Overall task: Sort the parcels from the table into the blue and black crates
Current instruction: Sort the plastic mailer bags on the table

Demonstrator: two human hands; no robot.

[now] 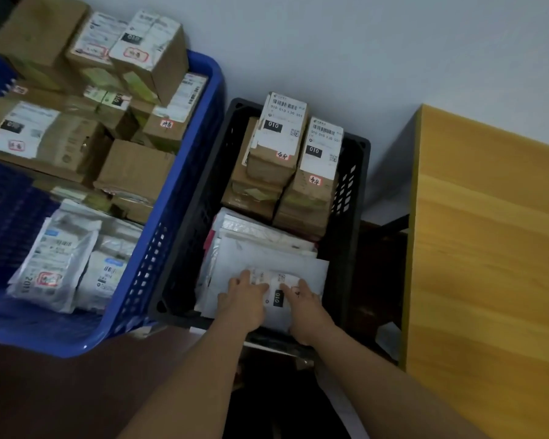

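In the black crate [352, 198], near its front wall, my left hand [244, 299] and right hand [301, 302] lay with fingers fairly straight, pressing a white mailer bag [279, 301] flat atop the stacked envelopes [260, 245], beside the blue crate [178, 191].

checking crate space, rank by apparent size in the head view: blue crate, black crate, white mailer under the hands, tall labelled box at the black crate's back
1. blue crate, though nearer, so flattered
2. black crate
3. white mailer
4. tall labelled box; close to the mailer, unsure
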